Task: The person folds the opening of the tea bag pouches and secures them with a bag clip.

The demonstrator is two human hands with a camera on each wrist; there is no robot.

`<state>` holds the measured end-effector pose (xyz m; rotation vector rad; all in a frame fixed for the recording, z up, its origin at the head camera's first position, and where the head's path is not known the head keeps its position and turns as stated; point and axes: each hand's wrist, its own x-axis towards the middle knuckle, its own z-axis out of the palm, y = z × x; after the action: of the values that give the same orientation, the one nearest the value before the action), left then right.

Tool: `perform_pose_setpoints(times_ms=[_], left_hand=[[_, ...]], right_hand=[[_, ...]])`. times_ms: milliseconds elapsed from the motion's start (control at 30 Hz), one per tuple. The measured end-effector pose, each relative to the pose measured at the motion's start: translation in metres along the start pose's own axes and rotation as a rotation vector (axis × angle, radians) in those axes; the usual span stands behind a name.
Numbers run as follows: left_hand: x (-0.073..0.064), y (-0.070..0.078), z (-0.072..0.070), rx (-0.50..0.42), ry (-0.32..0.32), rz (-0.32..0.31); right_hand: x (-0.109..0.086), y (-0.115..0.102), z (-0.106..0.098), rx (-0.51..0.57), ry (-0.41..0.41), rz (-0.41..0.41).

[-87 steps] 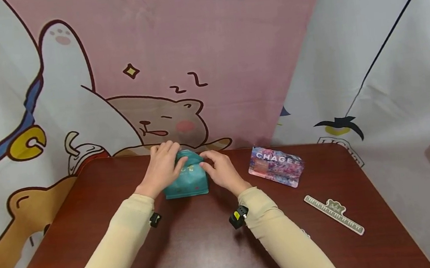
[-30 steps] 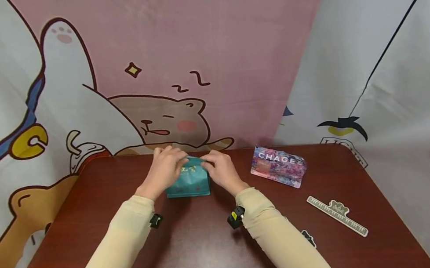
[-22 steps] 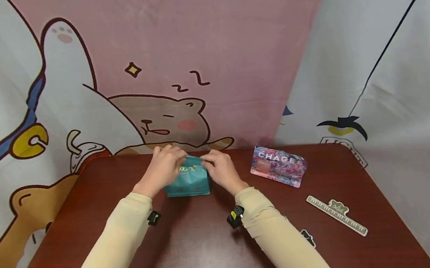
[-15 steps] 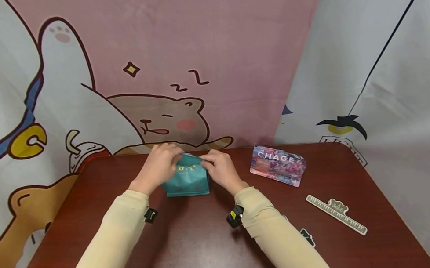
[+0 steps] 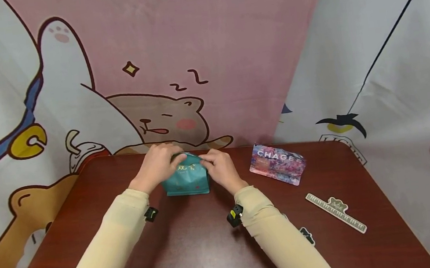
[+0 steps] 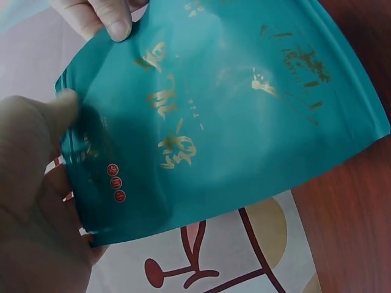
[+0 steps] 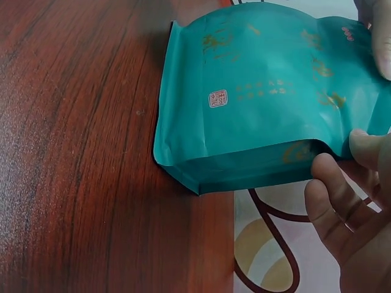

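Observation:
A teal pouch (image 5: pixel 187 182) with gold lettering stands upright near the far edge of the table. My left hand (image 5: pixel 157 167) holds its upper left side; in the left wrist view the thumb lies on the front of the teal pouch (image 6: pixel 226 110) by the zip edge, with fingers behind it. At the upper right corner, my right hand (image 5: pixel 222 169) pinches the pouch between thumb and fingers. The right wrist view shows the side of the teal pouch (image 7: pixel 244 146) folding inward near those fingertips. Whether the mouth is sealed cannot be told.
A pink and blue CHAGEE pouch (image 5: pixel 277 164) lies to the right of my right hand. Nearer, a long clip with a ruler-like bar (image 5: pixel 336 213) rests on the brown table (image 5: pixel 209 258). A dark green, white-edged piece (image 5: pixel 307 236) is partly hidden by my right sleeve.
My left hand, which was further over the pouch top a second ago, has shifted slightly left, uncovering more lettering. The right hand stays at its corner. The pouch has barely moved.

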<state>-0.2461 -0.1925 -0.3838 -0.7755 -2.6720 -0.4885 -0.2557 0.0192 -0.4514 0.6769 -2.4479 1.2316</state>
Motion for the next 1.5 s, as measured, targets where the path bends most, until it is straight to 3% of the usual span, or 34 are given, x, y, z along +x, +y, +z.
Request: perform_pose_setpoints(times_ms=[167, 333, 733, 1133, 1500], left_hand=[[0.0004, 0.0023, -0.0004, -0.02, -0.023, -0.057], [0.0012, 0.0013, 0.0015, -0.022, -0.031, -0.072], [0.0029, 0.0024, 0.0005, -0.005, -0.082, -0.07], [-0.0003, 0.0029, -0.0003, -0.037, -0.058, -0.07], [0.0001, 0.002, -0.0013, -0.044, -0.087, -0.059]], right_hand=[[0.001, -0.0007, -0.0008, -0.012, -0.02, -0.006], [0.0007, -0.0009, -0.0014, -0.018, -0.04, -0.008], [-0.0005, 0.0011, -0.0037, -0.018, -0.049, 0.005], [0.002, 0.0007, -0.0027, -0.006, -0.034, 0.007], [0.0001, 0.0012, -0.0037, 0.017, -0.071, 0.006]])
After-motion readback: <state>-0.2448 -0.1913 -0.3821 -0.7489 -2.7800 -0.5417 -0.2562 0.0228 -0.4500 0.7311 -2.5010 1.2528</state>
